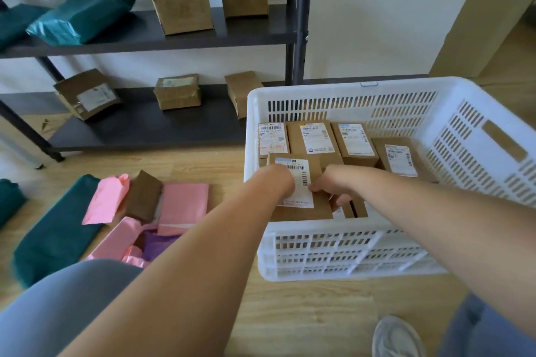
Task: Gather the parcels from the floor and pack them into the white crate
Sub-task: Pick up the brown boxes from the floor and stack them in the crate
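while the labelled box (301, 197) hangs over the near-left corner of the white crate (333, 252), the main risk is a crooked landing. it overlaps the row of boxes (314, 139) standing along the crate's far wall, so if it is lowered straight down its far edge may catch on one of them and leave it propped at a tilt. a smaller box (358, 209) sits by the near wall just to the right, and the carried box could wedge against it or pinch the fingers there. letting go too high would probably let it knock the packed row out of line.

the left hand (280, 182) reaches in from the floor side, forearm stretched long and low across the crate's left rim. it holds the box at its left edge, knuckles up; its fingertips are hidden, so how far they wrap i cannot tell. the right hand (330, 194) comes in over the near rim, fingers curled round the box's right edge and touching the label. both hands carry the box together, clear of the crate floor as far as i can judge.

pink mailers (182, 206), a green mailer (58, 229) and a brown box (143, 195) lie on the floor left of the crate, so much gathering remains.
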Tool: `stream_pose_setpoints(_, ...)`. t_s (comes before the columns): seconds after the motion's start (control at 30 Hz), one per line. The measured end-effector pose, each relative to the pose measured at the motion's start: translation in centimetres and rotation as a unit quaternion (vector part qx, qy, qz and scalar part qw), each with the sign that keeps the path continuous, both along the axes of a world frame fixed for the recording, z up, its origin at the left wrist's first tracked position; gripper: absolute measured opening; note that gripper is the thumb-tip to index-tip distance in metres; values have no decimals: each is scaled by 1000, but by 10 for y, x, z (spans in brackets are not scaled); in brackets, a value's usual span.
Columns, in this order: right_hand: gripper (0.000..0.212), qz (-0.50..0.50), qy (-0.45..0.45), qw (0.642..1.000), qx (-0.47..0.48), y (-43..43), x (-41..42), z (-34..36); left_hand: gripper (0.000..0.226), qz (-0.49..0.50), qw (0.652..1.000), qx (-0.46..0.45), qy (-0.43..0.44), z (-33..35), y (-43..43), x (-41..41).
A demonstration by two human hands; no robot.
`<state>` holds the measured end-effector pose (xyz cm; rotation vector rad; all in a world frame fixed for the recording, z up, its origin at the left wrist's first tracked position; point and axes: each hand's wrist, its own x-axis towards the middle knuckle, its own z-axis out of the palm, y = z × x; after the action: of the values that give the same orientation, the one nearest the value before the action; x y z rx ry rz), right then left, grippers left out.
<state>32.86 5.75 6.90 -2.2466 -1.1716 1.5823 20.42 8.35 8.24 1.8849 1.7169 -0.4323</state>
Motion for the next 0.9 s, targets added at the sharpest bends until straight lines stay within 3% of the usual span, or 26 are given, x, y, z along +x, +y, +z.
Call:
stream_pose_setpoints(0.3, 38, 81, -62, 994, -50, 3, -3, -35, 43, -107, 982, -6, 153, -30, -4, 7)
stream_pose_setpoints(0.43, 62, 143, -97, 984, -44, 0, -2, -42, 50, -177, 969, -30, 170, -36, -6, 5)
stream_pose_setpoints(0.63, 65, 173, -87, 980, -45, -6, 3, -36, 45, -184, 969, -48, 159, -43, -7, 3)
stream_pose_setpoints(0.77, 65, 141, -74, 986, -46, -2, 2, -37, 29, -167, 981, 46, 83, -38, -10, -4)
stream_pose_setpoints(0.9, 38, 40, -66, 996, 45, 12, -3, -24, 29, -127, 974, 184, -44, -18, -11, -16)
